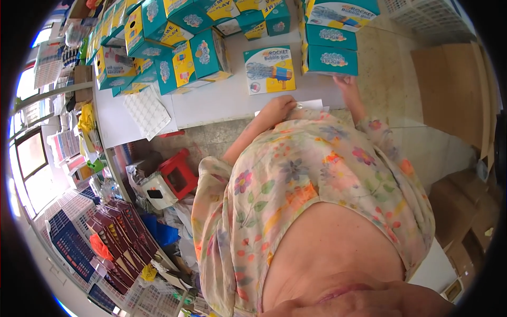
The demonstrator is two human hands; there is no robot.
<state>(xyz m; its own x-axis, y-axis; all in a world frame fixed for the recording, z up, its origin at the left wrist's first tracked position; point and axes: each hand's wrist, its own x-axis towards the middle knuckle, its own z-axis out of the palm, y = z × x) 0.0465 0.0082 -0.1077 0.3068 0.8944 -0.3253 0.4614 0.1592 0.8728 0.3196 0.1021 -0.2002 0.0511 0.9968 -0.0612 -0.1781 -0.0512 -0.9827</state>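
The fingertips of the right hand [346, 83] are partly hidden at the near edge of a teal cardboard box with a pale cloud-shaped patch [331, 62], so whether they grip it or only touch it cannot be told. The box sits at the right edge of the white table [211, 101], nearest the person in a column of similar boxes; the farthest of these is cut off by the upper rim of the view.

The left hand [280, 108] is curled at the table's near edge, beside flat white paper-like material [312, 104]. A loose floral blouse [301, 158] covers much of that material, and what the fingers close on, if anything, is unclear.

Bold lettering fills the cloud patch. Large lettering also heads a yellow, white and teal box [269, 70] standing apart near the middle of the near edge, above a picture of a blue and orange toy gun. A white sheet with a printed grid [149, 112] lies toward the near left corner, its marks too small to read.
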